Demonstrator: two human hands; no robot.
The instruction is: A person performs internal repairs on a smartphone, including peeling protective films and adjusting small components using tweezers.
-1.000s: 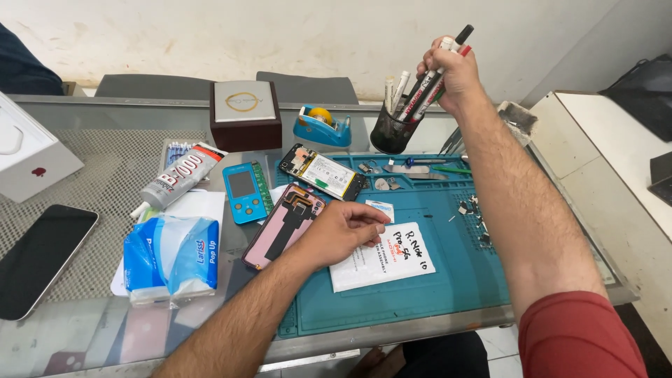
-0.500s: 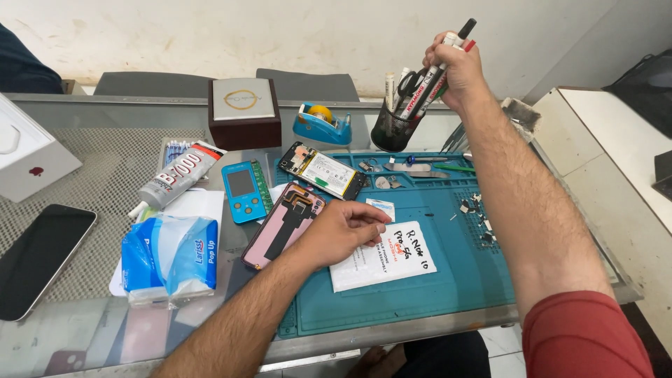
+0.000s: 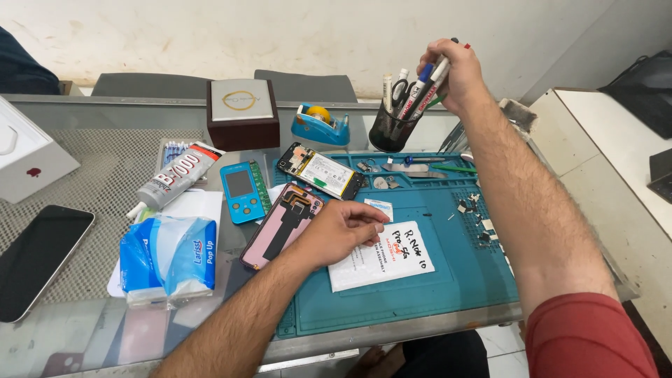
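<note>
two hands in shot. right hand (image 3: 455,73), upper right of the frame, is closed round a white marker with a blue cap (image 3: 422,82), holding it just above the black mesh pen cup (image 3: 389,131) (other pens and scissors poke out of it). left hand (image 3: 343,229), mid frame, lies with fingers curled and pressed down on a white packet with handwriting (image 3: 392,262), which sits on the blue-green silicone work mat (image 3: 420,301). just left of that hand lies an opened pink phone back (image 3: 280,225). blue tissue pack (image 3: 168,259) at lower left, grey glue tube (image 3: 175,178) above it.
</note>
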